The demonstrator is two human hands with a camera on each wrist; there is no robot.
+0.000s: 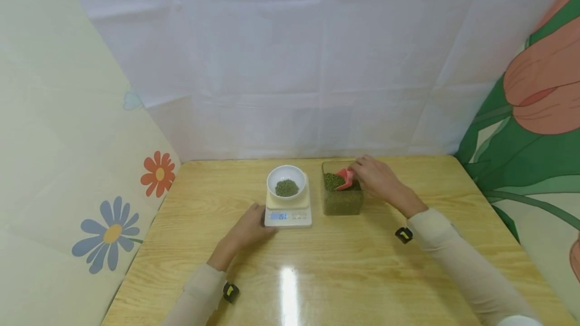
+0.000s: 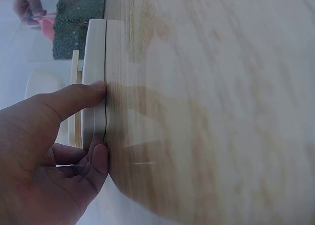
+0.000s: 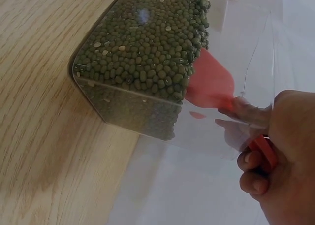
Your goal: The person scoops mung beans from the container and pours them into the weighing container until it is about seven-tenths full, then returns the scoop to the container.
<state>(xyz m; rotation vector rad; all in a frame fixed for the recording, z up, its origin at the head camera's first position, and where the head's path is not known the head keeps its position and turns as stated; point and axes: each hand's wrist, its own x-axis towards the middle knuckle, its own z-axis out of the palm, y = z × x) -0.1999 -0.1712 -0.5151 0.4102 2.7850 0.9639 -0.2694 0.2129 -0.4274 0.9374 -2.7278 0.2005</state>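
Note:
A white kitchen scale (image 1: 288,220) with a lit display carries a white bowl (image 1: 272,181) with a small heap of mung beans (image 1: 287,188). My left hand (image 1: 249,226) holds the scale's near left corner; in the left wrist view the thumb lies along its side edge and the fingers are bent around it. To the right stands a clear square container (image 1: 343,202) of mung beans (image 3: 142,43). My right hand (image 1: 374,179) grips the handle of a red scoop (image 3: 211,82), whose blade dips into the beans. The blade's tip is buried.
Both items stand on a wood-grain table (image 1: 190,200) toward its back edge. A white cloth (image 1: 254,64) hangs behind. Flower-patterned panels (image 1: 45,139) flank the table on left and right. A bright light reflection (image 1: 289,296) shows on the tabletop.

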